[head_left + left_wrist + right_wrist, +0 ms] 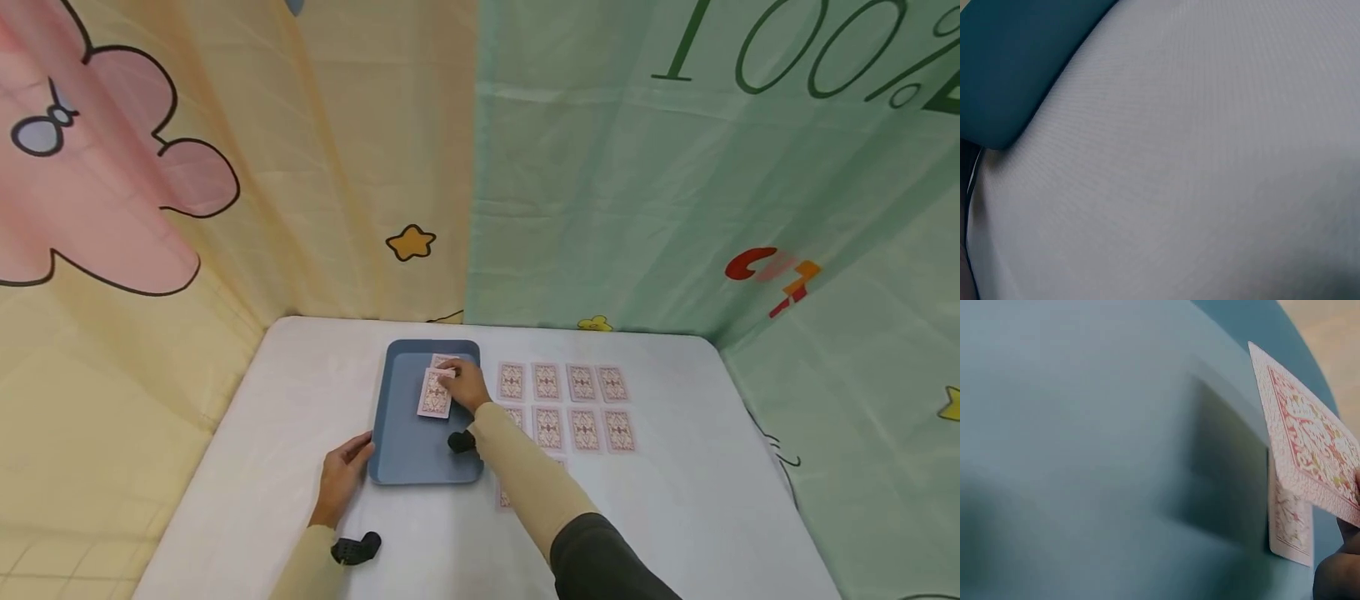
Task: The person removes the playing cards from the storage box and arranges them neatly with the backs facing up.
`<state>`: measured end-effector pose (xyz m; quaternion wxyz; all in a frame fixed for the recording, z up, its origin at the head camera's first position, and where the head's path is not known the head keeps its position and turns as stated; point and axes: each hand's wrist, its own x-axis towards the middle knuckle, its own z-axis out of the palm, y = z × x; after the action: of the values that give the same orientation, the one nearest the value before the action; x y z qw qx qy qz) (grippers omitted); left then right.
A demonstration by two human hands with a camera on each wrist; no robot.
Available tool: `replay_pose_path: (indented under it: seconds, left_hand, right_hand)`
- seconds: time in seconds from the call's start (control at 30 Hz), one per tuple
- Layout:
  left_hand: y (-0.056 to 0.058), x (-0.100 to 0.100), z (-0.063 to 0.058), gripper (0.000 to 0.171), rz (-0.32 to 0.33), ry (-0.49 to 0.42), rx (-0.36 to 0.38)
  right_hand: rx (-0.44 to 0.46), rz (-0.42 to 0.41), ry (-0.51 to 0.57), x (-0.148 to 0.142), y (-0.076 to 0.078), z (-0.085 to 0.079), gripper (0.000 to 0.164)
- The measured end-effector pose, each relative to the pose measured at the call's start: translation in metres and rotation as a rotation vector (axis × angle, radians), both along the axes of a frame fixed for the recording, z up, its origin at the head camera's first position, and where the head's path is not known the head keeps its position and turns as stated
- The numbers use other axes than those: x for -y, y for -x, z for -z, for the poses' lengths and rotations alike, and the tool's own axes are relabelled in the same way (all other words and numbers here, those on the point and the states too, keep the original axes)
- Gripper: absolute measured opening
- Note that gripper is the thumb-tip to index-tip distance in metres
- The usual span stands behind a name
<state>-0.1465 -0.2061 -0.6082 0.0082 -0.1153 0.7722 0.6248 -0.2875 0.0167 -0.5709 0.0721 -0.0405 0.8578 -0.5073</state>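
My right hand (467,386) pinches a playing card (433,395) with a red patterned back, held over the blue tray (427,473). In the right wrist view this card (1319,434) hangs tilted above the tray floor, its shadow below. Beneath it a second card (1294,528) lies flat in the tray; its upper end shows past the held card in the head view. At the tray's left edge, my left hand (343,475) touches the rim with its fingers. The left wrist view catches a corner of the tray (1016,69) but hardly any of that hand.
Right of the tray, face-down cards (546,382) lie in rows on the white table (675,525); my right forearm covers part of the lower ones. Each wrist carries a black camera (357,548). Printed curtains (360,167) hang behind the table and at its sides.
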Motion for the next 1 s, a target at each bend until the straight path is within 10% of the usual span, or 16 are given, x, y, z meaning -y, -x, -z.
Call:
replay_pose_path:
  seconds: [1.0]
  left_hand:
    - [-0.002, 0.0, -0.003, 0.04, 0.001, 0.029, 0.014]
  right_hand:
    - [0.048, -0.043, 0.252, -0.07, -0.045, -0.009, 0.026]
